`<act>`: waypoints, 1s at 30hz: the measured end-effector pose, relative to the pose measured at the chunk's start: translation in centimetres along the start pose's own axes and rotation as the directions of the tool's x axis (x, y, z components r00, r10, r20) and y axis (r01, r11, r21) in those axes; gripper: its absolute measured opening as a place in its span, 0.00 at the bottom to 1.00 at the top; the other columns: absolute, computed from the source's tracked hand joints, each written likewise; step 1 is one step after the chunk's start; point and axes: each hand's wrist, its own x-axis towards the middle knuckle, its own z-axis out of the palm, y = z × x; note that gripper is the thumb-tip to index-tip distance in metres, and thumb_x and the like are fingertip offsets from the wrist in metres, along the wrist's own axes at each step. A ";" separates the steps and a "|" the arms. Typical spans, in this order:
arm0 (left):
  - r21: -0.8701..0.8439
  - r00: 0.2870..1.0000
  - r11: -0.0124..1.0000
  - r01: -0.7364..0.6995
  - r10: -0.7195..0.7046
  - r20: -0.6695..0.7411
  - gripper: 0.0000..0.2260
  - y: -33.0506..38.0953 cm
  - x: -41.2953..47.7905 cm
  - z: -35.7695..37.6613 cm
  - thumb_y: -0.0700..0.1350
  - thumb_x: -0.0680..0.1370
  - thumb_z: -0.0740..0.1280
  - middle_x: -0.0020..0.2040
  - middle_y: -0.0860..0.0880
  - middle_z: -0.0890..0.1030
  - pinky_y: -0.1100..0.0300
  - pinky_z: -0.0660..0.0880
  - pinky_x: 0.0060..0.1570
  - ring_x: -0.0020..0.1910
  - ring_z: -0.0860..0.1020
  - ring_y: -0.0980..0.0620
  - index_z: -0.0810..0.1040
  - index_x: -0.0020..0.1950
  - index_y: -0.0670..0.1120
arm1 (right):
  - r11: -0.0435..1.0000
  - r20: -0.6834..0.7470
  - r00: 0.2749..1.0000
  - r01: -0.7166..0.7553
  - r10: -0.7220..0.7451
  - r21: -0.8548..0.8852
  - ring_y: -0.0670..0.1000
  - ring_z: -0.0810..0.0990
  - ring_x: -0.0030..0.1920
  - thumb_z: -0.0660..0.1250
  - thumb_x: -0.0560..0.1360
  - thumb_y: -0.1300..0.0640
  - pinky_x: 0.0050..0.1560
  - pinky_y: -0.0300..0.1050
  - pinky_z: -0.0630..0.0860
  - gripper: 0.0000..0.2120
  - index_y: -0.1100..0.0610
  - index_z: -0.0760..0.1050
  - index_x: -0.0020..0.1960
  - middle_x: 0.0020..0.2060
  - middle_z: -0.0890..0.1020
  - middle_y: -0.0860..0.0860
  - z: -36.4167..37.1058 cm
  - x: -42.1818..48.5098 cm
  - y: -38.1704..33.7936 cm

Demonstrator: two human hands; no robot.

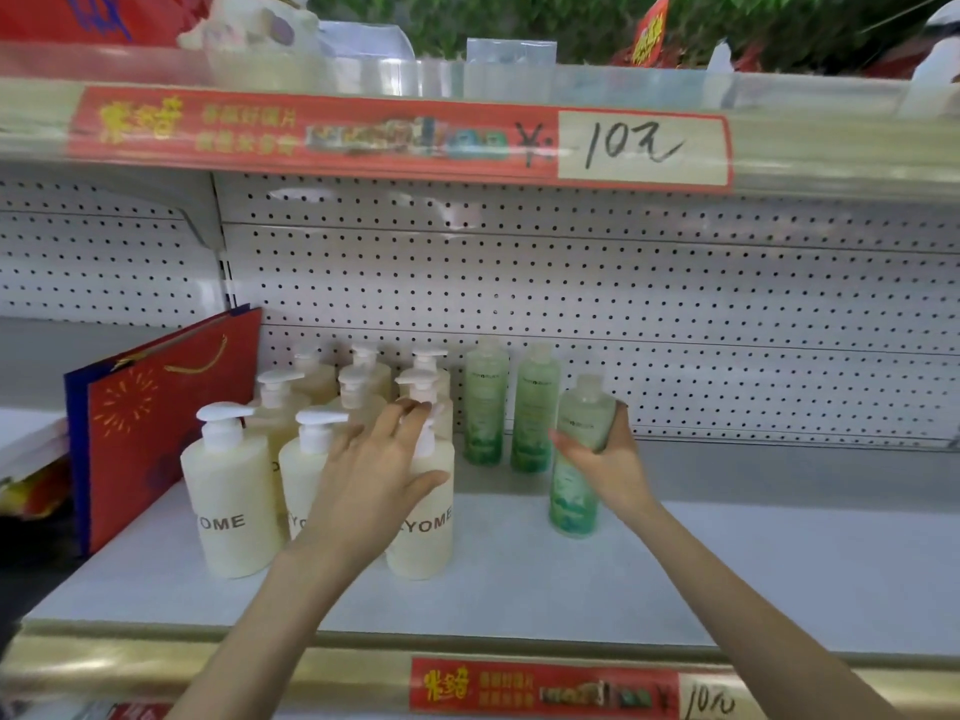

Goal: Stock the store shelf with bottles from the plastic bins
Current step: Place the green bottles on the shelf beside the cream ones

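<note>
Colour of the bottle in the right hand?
Translucent pale green bottle, darker green print toward its base. Head view, the only one.

Right hand (610, 462) gripped a green bottle (574, 491) on the shelf (753, 563), left hand (371, 475) lay open on cream pump bottles (228, 491) (labelled YOME), red bag (156, 407) beside them.

Open shelf (779, 563) right of green bottles (532, 407), pump bottles (228, 491) and gift bag (156, 418) crowding left

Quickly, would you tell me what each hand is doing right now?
Left hand: open, fingers touching a cream pump bottle.
Right hand: holding a green bottle.
</note>
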 end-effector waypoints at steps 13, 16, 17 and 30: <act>-0.028 0.998 1.000 0.007 -0.009 -0.061 0.28 -0.4 0.1 0.5 0.55 0.73 0.69 0.69 0.55 0.69 0.51 0.73 0.51 0.55 0.76 0.40 0.67 0.71 0.51 | 0.959 0.051 0.988 -0.132 0.149 -0.252 0.55 0.76 0.53 0.79 0.63 0.57 0.56 0.51 0.76 0.33 0.61 0.66 0.61 0.55 0.75 0.57 -1.1 0.9 5.1; -0.034 0.998 0.999 0.000 -0.002 -0.070 0.28 -0.5 0.2 0.7 0.55 0.73 0.69 0.69 0.55 0.69 0.51 0.73 0.52 0.55 0.76 0.40 0.67 0.71 0.51 | 0.957 0.035 0.987 -0.142 0.155 -0.253 0.54 0.74 0.51 0.76 0.68 0.62 0.51 0.45 0.73 0.29 0.63 0.64 0.62 0.52 0.75 0.54 -1.0 1.7 4.8; -0.030 0.997 1.000 -0.002 -0.001 -0.073 0.28 -0.5 0.2 0.7 0.55 0.73 0.69 0.69 0.55 0.68 0.51 0.73 0.52 0.55 0.76 0.40 0.67 0.71 0.51 | 0.955 0.033 0.986 -0.151 0.164 -0.255 0.54 0.74 0.51 0.75 0.68 0.62 0.50 0.44 0.72 0.29 0.63 0.63 0.63 0.52 0.75 0.54 -0.8 1.9 4.7; -0.032 0.996 0.999 -0.018 0.016 -0.082 0.29 -0.2 0.1 0.4 0.54 0.73 0.69 0.69 0.54 0.68 0.53 0.73 0.50 0.54 0.77 0.42 0.66 0.72 0.51 | 0.914 -0.021 0.959 -0.277 0.284 -0.298 0.59 0.75 0.60 0.71 0.72 0.59 0.56 0.48 0.71 0.28 0.62 0.63 0.67 0.61 0.75 0.59 -0.2 4.6 4.1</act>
